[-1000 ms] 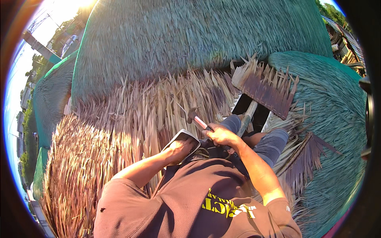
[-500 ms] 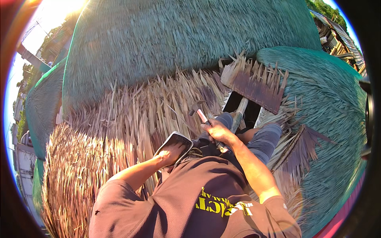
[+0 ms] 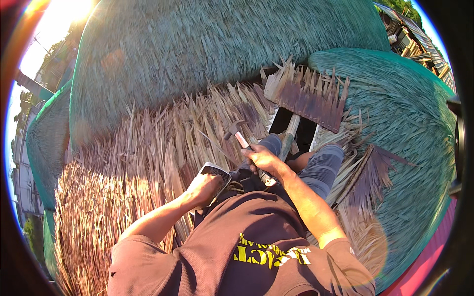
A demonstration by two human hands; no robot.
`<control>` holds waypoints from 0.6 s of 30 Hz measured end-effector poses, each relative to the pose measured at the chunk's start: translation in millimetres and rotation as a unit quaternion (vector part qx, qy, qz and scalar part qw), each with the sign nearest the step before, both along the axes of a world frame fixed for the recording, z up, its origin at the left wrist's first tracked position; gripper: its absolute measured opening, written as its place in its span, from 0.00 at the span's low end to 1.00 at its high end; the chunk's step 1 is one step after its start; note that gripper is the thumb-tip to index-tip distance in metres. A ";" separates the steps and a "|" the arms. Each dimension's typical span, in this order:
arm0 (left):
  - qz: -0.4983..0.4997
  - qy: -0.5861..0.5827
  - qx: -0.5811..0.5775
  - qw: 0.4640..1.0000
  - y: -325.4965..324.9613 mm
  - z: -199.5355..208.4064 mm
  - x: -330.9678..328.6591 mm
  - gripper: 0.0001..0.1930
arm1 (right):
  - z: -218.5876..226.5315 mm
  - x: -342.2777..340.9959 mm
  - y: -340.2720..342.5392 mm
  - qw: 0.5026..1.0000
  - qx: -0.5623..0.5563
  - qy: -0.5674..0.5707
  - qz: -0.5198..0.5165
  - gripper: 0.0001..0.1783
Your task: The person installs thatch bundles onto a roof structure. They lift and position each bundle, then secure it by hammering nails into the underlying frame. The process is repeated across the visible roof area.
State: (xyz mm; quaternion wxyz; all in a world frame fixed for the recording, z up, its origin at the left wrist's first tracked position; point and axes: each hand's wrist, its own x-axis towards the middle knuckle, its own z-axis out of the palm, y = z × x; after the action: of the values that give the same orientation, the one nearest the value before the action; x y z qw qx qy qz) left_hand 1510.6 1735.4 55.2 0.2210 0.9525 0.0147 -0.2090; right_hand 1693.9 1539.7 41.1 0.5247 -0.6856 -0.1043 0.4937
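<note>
My right hand [image 3: 264,159] is wrapped round the handle of a claw hammer [image 3: 243,140], its metal head pointing up and away to the left. At my waist on the left hangs a small box-like container [image 3: 211,165] with a pale rim and a dark inside. My left hand [image 3: 205,189] reaches into it with bent fingers drawn together; the fingertips and anything between them are hidden. Dry brown thatch [image 3: 153,153] lies in front of and beside me. My knees, in grey striped shorts [image 3: 323,165], straddle a wooden pole [image 3: 291,130].
A loose thatch panel [image 3: 308,101] lies over a dark opening [image 3: 281,121] in the roof. Another dark thatch piece [image 3: 373,170] rests to the right. Green netting covers the thatch on the upper slope [image 3: 227,39] and right slope [image 3: 410,118]. Sheds with timber [image 3: 412,47] stand far right.
My left hand has drawn back slightly in the container, its fingers now more bent. The hammer stays in my right hand. The whole view has shifted a little.
</note>
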 end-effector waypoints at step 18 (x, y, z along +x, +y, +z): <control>0.176 -0.277 -0.296 0.897 -90.9 63.9 134.4 0.09 | 10.2 19.4 -0.4 0.573 0.640 0.440 -0.261 0.21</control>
State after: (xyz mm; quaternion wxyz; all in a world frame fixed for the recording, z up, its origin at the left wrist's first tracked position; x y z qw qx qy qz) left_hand 1645.0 1644.5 119.0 0.5212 0.8443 0.0578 0.1108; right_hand 1713.3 1539.3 51.3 0.9142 0.1328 0.0343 0.3813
